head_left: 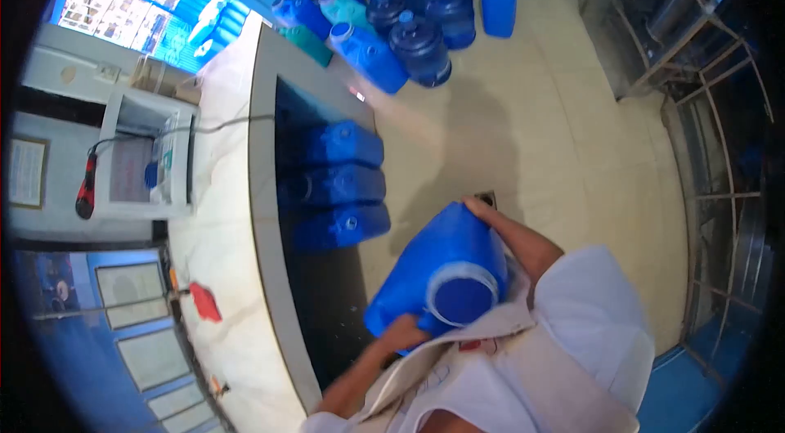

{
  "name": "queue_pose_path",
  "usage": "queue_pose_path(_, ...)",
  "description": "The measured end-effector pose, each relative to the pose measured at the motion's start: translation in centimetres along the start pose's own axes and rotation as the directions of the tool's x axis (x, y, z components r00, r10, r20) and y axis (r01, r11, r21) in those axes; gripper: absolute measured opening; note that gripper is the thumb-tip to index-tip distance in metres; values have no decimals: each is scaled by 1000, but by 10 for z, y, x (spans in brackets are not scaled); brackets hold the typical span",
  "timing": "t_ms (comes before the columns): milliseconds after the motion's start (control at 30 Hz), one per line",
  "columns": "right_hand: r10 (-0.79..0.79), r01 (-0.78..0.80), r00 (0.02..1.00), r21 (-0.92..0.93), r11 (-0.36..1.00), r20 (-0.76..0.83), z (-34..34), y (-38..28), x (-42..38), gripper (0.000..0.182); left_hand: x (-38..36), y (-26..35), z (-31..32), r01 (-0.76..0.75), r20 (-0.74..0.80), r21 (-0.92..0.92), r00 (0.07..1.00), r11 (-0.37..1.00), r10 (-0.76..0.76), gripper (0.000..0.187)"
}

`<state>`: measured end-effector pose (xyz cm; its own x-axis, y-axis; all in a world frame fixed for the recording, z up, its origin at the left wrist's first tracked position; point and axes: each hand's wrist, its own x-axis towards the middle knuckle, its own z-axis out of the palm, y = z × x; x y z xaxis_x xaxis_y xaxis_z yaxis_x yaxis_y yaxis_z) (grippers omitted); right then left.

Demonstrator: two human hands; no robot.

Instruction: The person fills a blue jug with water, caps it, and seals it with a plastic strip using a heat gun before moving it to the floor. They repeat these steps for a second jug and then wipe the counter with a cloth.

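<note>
I hold a blue plastic water container (pixel 446 257) tilted against my chest, its blue cap with a white ring (pixel 460 296) facing me. My left hand (pixel 401 333) grips its lower edge near the cap. On the far upper corner rests my right hand (pixel 481 207). Both arms come out of white sleeves. Beside the container, three similar blue containers (pixel 342 185) lie on their sides under a counter.
A pale counter (pixel 225 212) runs along the left, with a white box unit (pixel 151 155) and a red-handled tool (pixel 85 188) beyond it. Several blue jugs and bottles (pixel 409 24) cluster on the tiled floor farther off. A metal rack (pixel 703 106) stands on the right.
</note>
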<state>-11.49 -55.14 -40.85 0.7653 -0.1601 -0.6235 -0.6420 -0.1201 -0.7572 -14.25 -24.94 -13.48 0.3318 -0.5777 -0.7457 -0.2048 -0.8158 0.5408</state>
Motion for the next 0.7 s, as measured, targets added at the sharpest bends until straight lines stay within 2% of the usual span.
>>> queue_pose_path(33, -18, 17, 1000, -40, 999, -15, -11, 28, 52, 52, 30, -3, 21, -254, -158, 53, 953, 966, 259, 46)
queue_pose_path(67, -7, 7, 1000, -55, 998, 5, 6, 60, 85, 52, 48, -15, 40, -133, -140, 68, 980, 989, 141, 42)
queue_pose_path(100, 120, -120, 993, 26, 992, 16, 1, 57, 92, 51, 67, 9, 31, -15, -127, 80, 992, 997, 25, 39)
queue_pose_path(133, 253, -255, 967, 97, 962, 30, -14, 47, 88, 50, 96, 8, 24, 78, -89, 105, 994, 991, -69, 36)
queue_pose_path(167, 292, -293, 956, 87, 952, 29, -33, 33, 75, 50, 127, -1, 29, 154, -48, 126, 988, 980, -149, 33)
queue_pose_path(200, 307, -317, 892, -24, 948, 331, -63, 1, 68, 50, 145, -2, 25, 134, -66, 79, 989, 988, -129, 32)
queue_pose_path(233, 310, -293, 738, -129, 947, 599, -89, -31, 63, 51, 163, -9, 12, 116, -106, 39, 988, 992, -112, 31)
queue_pose_path(267, 120, -87, 918, -106, 991, 379, -96, -36, 38, 48, 187, -41, 23, 33, -41, 73, 999, 997, -30, 30)
queue_pose_path(300, -108, 125, 985, -125, 984, 132, -94, -25, 4, 45, 211, -71, 33, -55, 26, 96, 998, 994, 53, 30)
queue_pose_path(333, -100, 111, 993, -193, 975, 68, -120, -36, -27, 39, 234, -99, 42, -144, 92, 108, 987, 984, 134, 30)
queue_pose_path(367, 35, -34, 999, -4, 999, 38, -145, -23, -44, 35, 249, -106, 37, 4, 119, 38, 993, 999, -9, 28)
queue_pose_path(400, 20, -25, 998, -86, 996, -62, -170, 23, -51, 29, 263, -110, 34, 155, 160, -34, 976, 987, -148, 28)
queue_pose_path(433, 90, -66, 984, 157, 985, -152, -195, 44, -81, 27, 278, -120, 26, 239, 183, -230, 963, 943, -199, 30)
queue_pose_path(467, 259, -182, 940, 319, 930, -221, -222, 51, -111, 22, 284, -122, 18, 132, 124, -374, 988, 918, -92, 30)
queue_pose_path(500, 370, -212, 870, 431, 877, -326, -243, 63, -132, 19, 301, -129, 14, 256, 215, -415, 960, 873, -180, 24)
queue_pose_path(533, 340, -264, 888, 263, 928, -309, -273, 144, -142, 15, 311, -131, 14, 322, 225, -524, 945, 789, -236, 19)
queue_pose_path(567, 588, -529, 742, 257, 809, -323, -296, 128, -161, 10, 318, -111, -1, 444, 297, -424, 892, 789, -342, 16)
queue_pose_path(600, 670, -457, 644, 517, 723, -368, -307, 144, -168, 9, 330, -104, -13, 500, 308, -462, 865, 733, -396, 16)
queue_pose_path(633, 721, -398, 586, 645, 653, -368, -317, 168, -170, 9, 342, -98, -16, 551, 320, -500, 834, 668, -450, 16)
queue_pose_path(700, 899, -570, 356, 704, 424, -253, -342, 164, -137, 10, 391, -81, -27, 600, 318, -440, 800, 668, -509, 15)
